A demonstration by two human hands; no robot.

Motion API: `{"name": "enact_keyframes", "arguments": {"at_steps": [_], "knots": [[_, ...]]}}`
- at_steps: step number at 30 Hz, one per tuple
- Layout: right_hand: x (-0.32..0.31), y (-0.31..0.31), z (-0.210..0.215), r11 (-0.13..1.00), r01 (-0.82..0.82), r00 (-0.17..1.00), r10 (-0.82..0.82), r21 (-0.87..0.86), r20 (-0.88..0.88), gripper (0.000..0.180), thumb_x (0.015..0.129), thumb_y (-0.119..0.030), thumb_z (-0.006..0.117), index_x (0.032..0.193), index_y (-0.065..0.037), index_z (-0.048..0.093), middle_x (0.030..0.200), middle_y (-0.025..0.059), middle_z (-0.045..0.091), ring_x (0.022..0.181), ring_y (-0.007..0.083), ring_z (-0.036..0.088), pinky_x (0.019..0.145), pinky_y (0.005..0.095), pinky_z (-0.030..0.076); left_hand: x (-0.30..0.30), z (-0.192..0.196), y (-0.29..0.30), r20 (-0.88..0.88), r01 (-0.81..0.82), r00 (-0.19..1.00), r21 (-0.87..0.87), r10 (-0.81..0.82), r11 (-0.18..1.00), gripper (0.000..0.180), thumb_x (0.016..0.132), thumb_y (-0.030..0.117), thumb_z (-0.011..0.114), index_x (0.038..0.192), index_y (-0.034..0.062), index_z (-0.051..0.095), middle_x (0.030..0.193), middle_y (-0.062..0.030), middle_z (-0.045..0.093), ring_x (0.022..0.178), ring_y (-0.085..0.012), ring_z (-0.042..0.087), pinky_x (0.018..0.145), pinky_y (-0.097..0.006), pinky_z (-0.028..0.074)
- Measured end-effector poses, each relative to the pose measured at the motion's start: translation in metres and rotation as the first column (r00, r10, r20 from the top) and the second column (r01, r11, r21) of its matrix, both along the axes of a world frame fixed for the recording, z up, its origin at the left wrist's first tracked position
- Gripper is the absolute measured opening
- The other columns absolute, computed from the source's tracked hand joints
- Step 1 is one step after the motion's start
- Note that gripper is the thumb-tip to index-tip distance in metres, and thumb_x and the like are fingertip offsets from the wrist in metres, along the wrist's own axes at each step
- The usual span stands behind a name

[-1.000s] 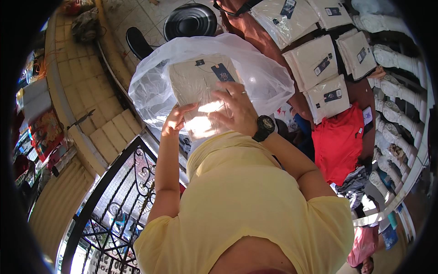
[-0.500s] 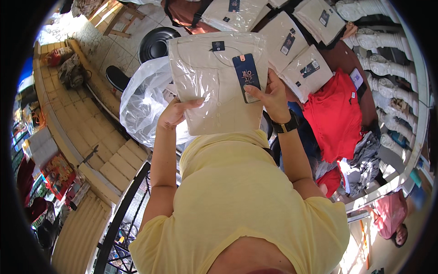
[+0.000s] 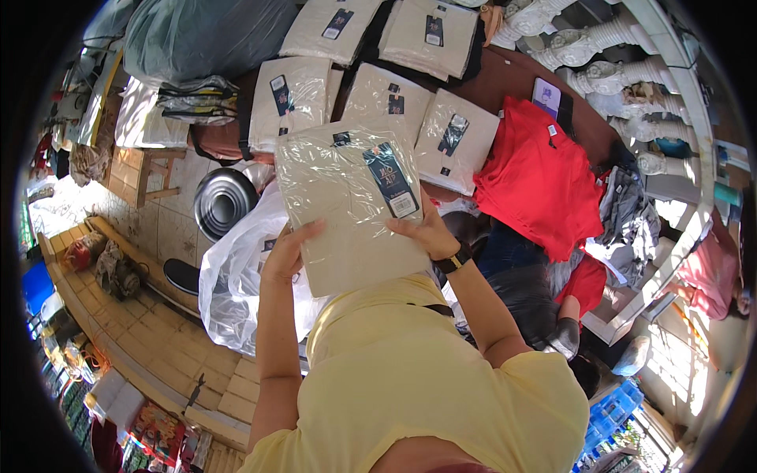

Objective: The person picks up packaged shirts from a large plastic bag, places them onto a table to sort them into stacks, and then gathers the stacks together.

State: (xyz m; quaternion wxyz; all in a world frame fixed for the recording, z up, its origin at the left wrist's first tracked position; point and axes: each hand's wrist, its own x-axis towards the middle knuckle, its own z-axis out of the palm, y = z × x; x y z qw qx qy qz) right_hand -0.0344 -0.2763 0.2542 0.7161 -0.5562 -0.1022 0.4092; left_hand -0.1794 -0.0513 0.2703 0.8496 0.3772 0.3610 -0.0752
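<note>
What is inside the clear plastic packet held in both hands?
Inside the clear packet lies a folded beige garment with a long dark blue tag and a small dark label. Its underside and inner layers are covered and cannot be seen.

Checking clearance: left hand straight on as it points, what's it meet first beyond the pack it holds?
Past the held plastic-wrapped beige garment, the left hand would probably meet the tagged beige garment pack lying ahead; depth is unclear, so it might pass above.
</note>
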Motion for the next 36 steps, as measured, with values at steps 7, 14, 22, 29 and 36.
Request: {"name": "enact_keyframes", "arguments": {"at_steps": [7, 14, 22, 29, 36], "knots": [[0.177, 0.005, -0.009, 0.952, 0.305, 0.952, -0.305, 0.005, 0.035, 0.054, 0.080, -0.001, 0.068, 0.126, -0.008, 0.041, 0.108, 0.0050, 0.058, 0.093, 0.0157, 0.060, 0.079, 0.0314, 0.052, 0.080, -0.023, 0.004, 0.120, 0.004, 0.992, 0.156, -0.023, 0.988, 0.052, 0.097, 0.035, 0.045, 0.139, 0.0067, 0.033, 0.132, -0.0112, 0.048, 0.110, -0.0227, 0.055, 0.096, -0.036, 0.042], [0.376, 0.063, -0.046, 0.965, 0.241, 0.933, -0.260, 0.107, 0.247, 0.055, 0.075, -0.004, 0.074, 0.122, -0.005, 0.044, 0.106, 0.0088, 0.061, 0.095, 0.0187, 0.061, 0.081, 0.0335, 0.052, 0.076, -0.041, -0.002, -0.069, 0.063, 0.996, 0.146, -0.053, 0.987, 0.043, 0.099, 0.031, 0.043, 0.133, 0.0048, 0.040, 0.128, -0.0120, 0.050, 0.105, -0.0205, 0.057, 0.091, -0.033, 0.043], [0.442, 0.075, -0.170, 0.302, 0.499, 0.833, 0.089, -0.812, 0.546, 0.074, 0.068, -0.033, 0.071, 0.129, -0.001, 0.044, 0.124, 0.0222, 0.054, 0.116, 0.0356, 0.052, 0.097, 0.0420, 0.043, 0.006, -0.048, -0.005, -0.086, -0.086, 0.991, 0.127, 0.098, 0.988, 0.042, 0.098, 0.030, 0.046, 0.131, 0.0050, 0.043, 0.124, -0.0113, 0.052, 0.103, -0.0206, 0.057, 0.090, -0.034, 0.044], [0.214, 0.123, -0.070, 0.878, 0.435, 0.551, -0.085, -0.199, 0.830, 0.032, 0.082, -0.011, 0.064, 0.112, -0.003, 0.054, 0.101, 0.0104, 0.058, 0.085, 0.0196, 0.059, 0.075, 0.0353, 0.048, -0.127, -0.044, 0.025, -0.364, -0.068, 0.886, 0.511, 0.287, 0.857, 0.033, 0.095, 0.030, 0.054, 0.115, 0.0047, 0.049, 0.109, -0.0089, 0.056, 0.088, -0.0171, 0.061, 0.076, -0.030, 0.050], [-0.154, 0.201, -0.125, 0.121, -0.816, -0.171, 0.884, -0.565, 0.436, 0.029, 0.079, -0.018, 0.062, 0.104, -0.003, 0.064, 0.097, 0.0166, 0.067, 0.092, 0.0329, 0.063, 0.079, 0.0402, 0.050, -0.198, -0.119, 0.067, -0.119, -0.417, 0.779, 0.635, 0.616, 0.651, 0.040, 0.093, 0.025, 0.058, 0.124, 0.0055, 0.042, 0.127, -0.0140, 0.048, 0.100, -0.0213, 0.061, 0.087, -0.033, 0.047]]}}
